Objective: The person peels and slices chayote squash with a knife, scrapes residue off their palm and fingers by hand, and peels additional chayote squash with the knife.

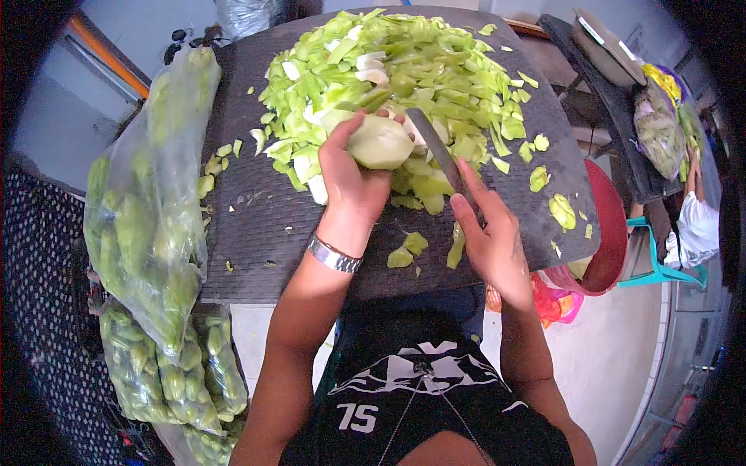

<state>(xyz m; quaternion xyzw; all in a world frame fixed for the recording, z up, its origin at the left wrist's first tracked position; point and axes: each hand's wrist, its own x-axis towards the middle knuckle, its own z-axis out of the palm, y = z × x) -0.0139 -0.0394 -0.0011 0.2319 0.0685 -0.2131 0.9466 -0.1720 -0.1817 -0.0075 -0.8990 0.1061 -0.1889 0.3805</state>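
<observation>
My left hand [353, 175], with a metal watch on its wrist, holds a peeled pale green vegetable [381, 144] above the dark table [256, 268]. In my right hand [491, 233] is a knife [437, 147], its blade slanting up and left, its tip close to the vegetable but apart from it. Behind and beneath both hands spreads a large heap of green peelings [458, 93] with some white pieces in it. Loose peel scraps [400, 257] lie on the table's near part, and others are at the right.
Clear bags of green vegetables [155, 202] stand along the table's left side, with more bags [171, 373] below. A red tub [606, 225] and a teal stool [660, 264] are at the right. Another person in a white shirt [697, 225] is at the far right.
</observation>
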